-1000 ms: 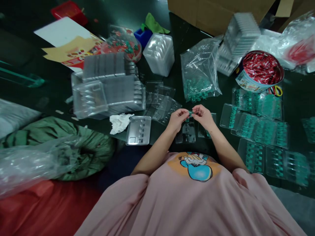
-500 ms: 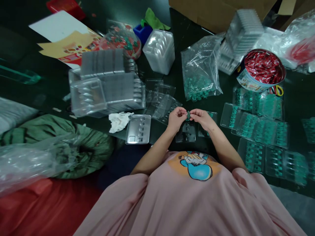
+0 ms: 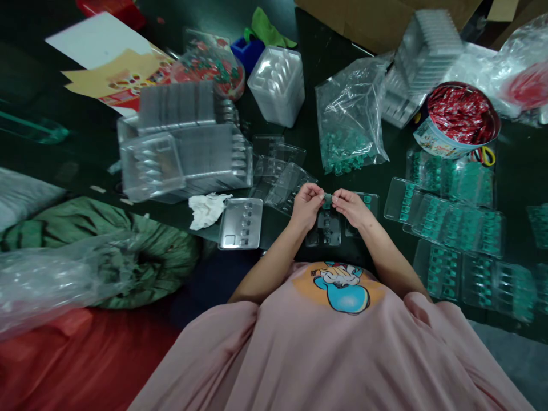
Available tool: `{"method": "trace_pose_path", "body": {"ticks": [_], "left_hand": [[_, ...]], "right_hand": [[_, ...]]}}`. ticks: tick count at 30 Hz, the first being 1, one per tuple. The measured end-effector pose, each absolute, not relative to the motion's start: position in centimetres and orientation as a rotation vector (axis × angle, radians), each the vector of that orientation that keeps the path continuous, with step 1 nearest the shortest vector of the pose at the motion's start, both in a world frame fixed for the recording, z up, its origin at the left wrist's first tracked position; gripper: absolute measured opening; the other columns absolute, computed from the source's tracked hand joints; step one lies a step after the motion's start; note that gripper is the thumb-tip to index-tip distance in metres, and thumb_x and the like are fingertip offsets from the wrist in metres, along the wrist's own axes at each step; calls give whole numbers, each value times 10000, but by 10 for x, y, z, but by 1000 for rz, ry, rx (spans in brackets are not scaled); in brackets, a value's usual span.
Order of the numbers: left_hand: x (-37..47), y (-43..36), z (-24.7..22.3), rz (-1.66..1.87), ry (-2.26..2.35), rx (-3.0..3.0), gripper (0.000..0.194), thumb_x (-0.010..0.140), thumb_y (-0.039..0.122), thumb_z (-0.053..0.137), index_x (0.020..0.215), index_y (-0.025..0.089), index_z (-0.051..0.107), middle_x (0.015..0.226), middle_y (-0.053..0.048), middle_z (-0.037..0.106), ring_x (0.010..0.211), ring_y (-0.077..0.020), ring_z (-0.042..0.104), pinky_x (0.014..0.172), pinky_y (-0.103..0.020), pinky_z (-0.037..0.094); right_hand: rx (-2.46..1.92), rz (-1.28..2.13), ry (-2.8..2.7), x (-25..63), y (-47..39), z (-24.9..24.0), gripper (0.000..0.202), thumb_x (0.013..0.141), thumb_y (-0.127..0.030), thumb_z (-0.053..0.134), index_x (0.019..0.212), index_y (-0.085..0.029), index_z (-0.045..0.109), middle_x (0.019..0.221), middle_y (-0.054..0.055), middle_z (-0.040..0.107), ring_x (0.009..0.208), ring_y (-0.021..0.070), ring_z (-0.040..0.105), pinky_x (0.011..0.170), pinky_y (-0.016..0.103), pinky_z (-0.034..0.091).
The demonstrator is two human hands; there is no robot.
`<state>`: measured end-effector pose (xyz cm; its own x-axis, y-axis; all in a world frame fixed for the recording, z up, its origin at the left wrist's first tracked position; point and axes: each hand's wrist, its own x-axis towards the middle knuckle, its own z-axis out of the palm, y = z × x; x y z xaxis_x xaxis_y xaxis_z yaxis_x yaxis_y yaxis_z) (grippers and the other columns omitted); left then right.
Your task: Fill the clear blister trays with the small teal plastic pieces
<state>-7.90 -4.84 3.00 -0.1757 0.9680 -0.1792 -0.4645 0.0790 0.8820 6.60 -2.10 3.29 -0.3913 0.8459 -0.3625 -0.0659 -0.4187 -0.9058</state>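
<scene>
A small translucent green piece [image 3: 327,198] is pinched between my two hands, too small to name. My left hand [image 3: 306,205] has thumb and fingertips closed on its left side. From the right, the fingertips of my right hand [image 3: 350,206] close on it too. Just under the hands lies a clear plastic blister tray [image 3: 314,237] with a row of small hollows. Partly behind my right hand is another clear tray [image 3: 370,202] with green pieces in it. Beyond the hands, a clear bag [image 3: 351,114] holds many loose green pieces [image 3: 342,157].
On the right lie several filled trays [image 3: 454,220], below a round tin [image 3: 445,142] of red wrappers and yellow-handled scissors [image 3: 487,156]. Stacked clear trays [image 3: 184,160] stand on the left, near white tissue [image 3: 208,210] and a single tray [image 3: 240,224]. A cardboard box [image 3: 385,23] is at the back.
The hands stay in nearly the same place, and the green piece between the fingertips appears turned. The view has shifted slightly.
</scene>
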Motion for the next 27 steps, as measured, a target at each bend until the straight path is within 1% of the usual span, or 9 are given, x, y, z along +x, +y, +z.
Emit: {"method": "trace_pose_path", "body": {"ticks": [5, 8, 10, 13, 16, 19, 24, 27], "left_hand": [[-82, -51, 30, 1347, 952, 594, 362, 612, 273, 844, 833, 201, 566, 823, 28, 573, 711, -84, 559, 669, -209, 466], [-85, -50, 27, 1293, 981, 525, 384, 581, 279, 870, 808, 198, 572, 818, 22, 606, 707, -85, 577, 652, -200, 474], [-87, -49, 24, 1285, 995, 464, 379, 575, 271, 873, 797, 198, 575, 794, 27, 616, 679, -78, 575, 621, -188, 465], [-91, -47, 22, 1302, 987, 430, 364, 579, 240, 869, 802, 194, 585, 777, 35, 620, 656, -62, 568, 586, -167, 438], [-96, -43, 22, 1317, 996, 415, 348, 582, 221, 864, 802, 193, 595, 769, 34, 620, 651, -60, 567, 573, -163, 425], [-98, -39, 21, 1319, 1029, 405, 328, 600, 214, 854, 793, 195, 589, 767, 30, 619, 657, -71, 578, 595, -182, 440], [-94, -38, 16, 1329, 1014, 401, 296, 644, 188, 832, 806, 195, 584, 767, 34, 614, 656, -74, 587, 603, -197, 436], [-90, -38, 15, 1322, 984, 357, 274, 648, 143, 810, 805, 195, 592, 758, 32, 627, 654, -77, 594, 597, -197, 437]], "right_hand": [[-1165, 1734, -1153, 63, -24, 31, 443, 649, -587, 780, 732, -215, 555, 656, -48, 533, 609, 90, 460, 567, 227, 350], [-1168, 1754, -1140, 62, -25, 30, 443, 626, -560, 804, 756, -221, 549, 673, -47, 556, 636, 100, 508, 575, 229, 374], [-1162, 1802, -1102, 61, -25, 30, 451, 603, -537, 821, 773, -226, 542, 683, -51, 560, 645, 100, 529, 572, 222, 378], [-1165, 1855, -1033, 60, -22, 30, 443, 584, -503, 832, 784, -232, 544, 677, -62, 538, 630, 90, 520, 562, 211, 379], [-1151, 1845, -1035, 59, -18, 30, 397, 620, -489, 809, 826, -234, 586, 702, -53, 544, 642, 85, 510, 547, 202, 360], [-1140, 1804, -1113, 59, -15, 30, 396, 656, -492, 781, 923, -244, 627, 765, -31, 579, 692, 98, 527, 526, 205, 330], [-1163, 1795, -1091, 57, -14, 27, 416, 642, -467, 779, 953, -256, 601, 819, -28, 596, 718, 107, 549, 517, 211, 323], [-1174, 1816, -1076, 56, -14, 24, 431, 641, -465, 773, 968, -261, 580, 825, -28, 602, 723, 110, 566, 508, 209, 321]]}}
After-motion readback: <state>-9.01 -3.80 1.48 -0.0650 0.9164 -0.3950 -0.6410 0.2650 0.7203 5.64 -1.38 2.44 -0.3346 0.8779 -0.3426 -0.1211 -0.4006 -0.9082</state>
